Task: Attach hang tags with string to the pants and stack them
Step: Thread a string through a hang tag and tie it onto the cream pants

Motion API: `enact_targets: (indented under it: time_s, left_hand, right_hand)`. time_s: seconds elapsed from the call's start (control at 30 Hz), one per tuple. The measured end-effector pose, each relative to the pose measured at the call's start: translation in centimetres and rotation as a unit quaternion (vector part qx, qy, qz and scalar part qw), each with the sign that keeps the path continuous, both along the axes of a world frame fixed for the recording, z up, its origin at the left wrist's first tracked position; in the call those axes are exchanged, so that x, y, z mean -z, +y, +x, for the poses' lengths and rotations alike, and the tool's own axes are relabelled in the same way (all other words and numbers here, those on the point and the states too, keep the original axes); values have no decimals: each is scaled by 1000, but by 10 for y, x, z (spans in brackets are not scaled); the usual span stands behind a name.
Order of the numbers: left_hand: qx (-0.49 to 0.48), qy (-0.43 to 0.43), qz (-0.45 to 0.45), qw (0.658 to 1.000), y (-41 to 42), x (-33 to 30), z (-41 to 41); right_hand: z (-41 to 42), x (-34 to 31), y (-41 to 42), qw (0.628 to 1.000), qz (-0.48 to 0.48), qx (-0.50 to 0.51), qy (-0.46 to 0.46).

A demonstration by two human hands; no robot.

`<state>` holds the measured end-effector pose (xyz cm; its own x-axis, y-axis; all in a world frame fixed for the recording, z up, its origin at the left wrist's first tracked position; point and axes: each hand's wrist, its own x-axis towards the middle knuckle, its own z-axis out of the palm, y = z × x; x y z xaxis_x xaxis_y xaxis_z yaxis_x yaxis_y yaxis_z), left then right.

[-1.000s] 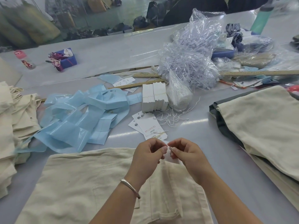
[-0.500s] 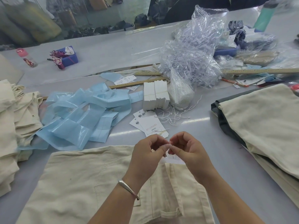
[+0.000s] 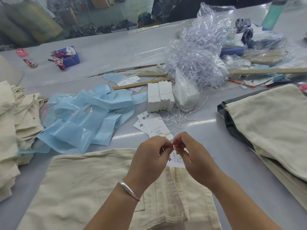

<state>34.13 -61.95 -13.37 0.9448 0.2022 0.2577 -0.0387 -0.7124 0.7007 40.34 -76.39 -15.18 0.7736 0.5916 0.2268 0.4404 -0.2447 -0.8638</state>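
Both hands meet above the waistband of the cream pants. The left hand and right hand have fingertips pinched together on something too fine to make out, probably string. A hang tag hangs just beneath the fingers. Loose tags lie just beyond them.

Matt cream woven-cloth pants, paper hang tags (printed), glossy blue plastic strips, smooth metal bangle

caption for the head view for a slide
Both hands, left hand and right hand, pinch a hang tag above cream pants on the table.
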Motion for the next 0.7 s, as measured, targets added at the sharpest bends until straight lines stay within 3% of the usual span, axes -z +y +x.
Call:
enact_targets:
  time_s: [0.3, 0.43, 0.6, 0.7]
  left_hand:
    - [12, 9, 11, 1000, 3, 2, 3]
    - [48, 69, -54, 995, 13, 2, 6]
    - [145, 163, -186, 958, 33, -6, 18]
    - [152, 219, -195, 944, 41, -8, 27]
  right_hand:
    - [5, -4, -1, 1000, 5, 2, -10]
    - [7, -7, -2, 1000, 12, -13, 0]
    - [6, -8, 1, 999, 17, -27, 17]
    - [6, -11, 2, 999, 18, -33, 21]
